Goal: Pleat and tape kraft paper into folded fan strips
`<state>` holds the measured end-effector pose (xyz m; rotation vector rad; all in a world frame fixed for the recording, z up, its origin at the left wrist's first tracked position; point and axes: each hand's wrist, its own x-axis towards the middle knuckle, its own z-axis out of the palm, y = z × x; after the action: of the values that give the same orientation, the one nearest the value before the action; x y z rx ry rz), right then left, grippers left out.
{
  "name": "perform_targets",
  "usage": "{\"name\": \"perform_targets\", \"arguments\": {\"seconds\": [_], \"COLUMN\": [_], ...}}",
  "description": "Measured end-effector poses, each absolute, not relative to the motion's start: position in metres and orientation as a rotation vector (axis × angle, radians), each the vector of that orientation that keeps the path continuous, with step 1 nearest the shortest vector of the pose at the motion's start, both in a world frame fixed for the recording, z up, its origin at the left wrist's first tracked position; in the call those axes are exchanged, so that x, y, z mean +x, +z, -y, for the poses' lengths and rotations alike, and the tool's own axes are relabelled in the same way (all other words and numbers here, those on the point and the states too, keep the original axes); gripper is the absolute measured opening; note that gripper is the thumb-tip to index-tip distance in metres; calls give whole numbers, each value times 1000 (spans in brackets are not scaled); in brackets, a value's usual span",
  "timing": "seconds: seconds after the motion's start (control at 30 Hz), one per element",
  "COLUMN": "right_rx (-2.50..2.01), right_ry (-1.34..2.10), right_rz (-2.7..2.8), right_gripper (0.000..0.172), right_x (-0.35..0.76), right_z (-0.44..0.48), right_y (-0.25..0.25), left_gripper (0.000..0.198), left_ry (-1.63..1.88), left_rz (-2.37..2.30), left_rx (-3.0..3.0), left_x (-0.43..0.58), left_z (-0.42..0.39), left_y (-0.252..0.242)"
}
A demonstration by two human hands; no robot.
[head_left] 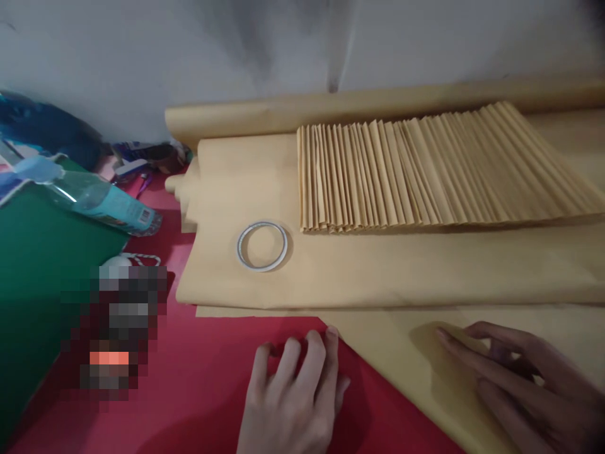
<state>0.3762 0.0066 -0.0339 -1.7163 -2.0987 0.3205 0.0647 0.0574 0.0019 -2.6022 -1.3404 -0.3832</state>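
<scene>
My left hand (293, 394) rests flat on the red surface (212, 384), fingers apart, its fingertips at the slanted edge of a tan paper sheet (406, 353). Lying on that same sheet at the lower right is my right hand (515, 378), fingers stretched out and pressing the paper down. Neither hand holds anything. Beyond them lies a larger stack of tan paper (378, 271) with a thin white tape ring (262, 246) on it. A fanned row of several folded tan paper pieces (435, 170) sits on the stack's far side.
A long tan paper roll (331, 110) lies along the grey wall. At the left, a plastic water bottle (94, 198) lies on a green board (33, 284). Small clutter sits near the roll's left end, and a blurred patch covers something on the red surface.
</scene>
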Motion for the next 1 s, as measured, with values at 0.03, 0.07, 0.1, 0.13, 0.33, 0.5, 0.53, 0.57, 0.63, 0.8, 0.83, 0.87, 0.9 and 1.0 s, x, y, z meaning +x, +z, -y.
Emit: {"name": "perform_targets", "arguments": {"seconds": [0.03, 0.07, 0.1, 0.13, 0.33, 0.5, 0.53, 0.57, 0.63, 0.8, 0.83, 0.87, 0.9, 1.0], "right_rx": [-1716, -1719, -1723, -1718, -1660, -1656, -1654, -1654, -1638, -1644, -1642, -1642, -1643, -1662], "right_ry": [308, 293, 279, 259, 202, 176, 158, 136, 99, 113, 116, 122, 128, 148], "right_rz": [2111, 2121, 2129, 2131, 2110, 2137, 2150, 2162, 2188, 2192, 2184, 2177, 2174, 2173], "right_gripper": [50, 49, 48, 47, 45, 45, 44, 44, 43, 44, 44, 43, 43, 44], "right_x": [376, 377, 377, 377, 379, 379, 379, 378, 377, 373, 371, 370, 369, 369], "right_z": [-7, -7, -8, -8, -10, -10, -11, -11, -13, -16, -17, -17, -17, -15], "right_y": [-35, -36, -37, -38, -40, -37, -36, -34, -31, -22, -20, -20, -19, -18], "left_gripper": [34, 34, 35, 35, 37, 37, 37, 37, 37, 38, 39, 40, 40, 39], "left_ry": [-389, -395, -397, -398, -422, -426, -429, -435, -433, -404, -386, -362, -341, -321], "left_rz": [1338, 1334, 1331, 1330, 1370, 1381, 1382, 1383, 1362, 1297, 1294, 1290, 1284, 1284], "left_rx": [-2604, -2605, -2605, -2607, -2586, -2589, -2588, -2583, -2582, -2595, -2597, -2601, -2605, -2610], "left_x": [65, 65, 65, 65, 67, 68, 68, 68, 66, 62, 61, 60, 59, 57], "left_z": [-57, -57, -57, -57, -55, -56, -56, -57, -57, -58, -58, -58, -58, -59], "left_y": [2, 2, 2, 2, -1, -2, -2, -2, -1, -1, 0, 0, 0, 2]}}
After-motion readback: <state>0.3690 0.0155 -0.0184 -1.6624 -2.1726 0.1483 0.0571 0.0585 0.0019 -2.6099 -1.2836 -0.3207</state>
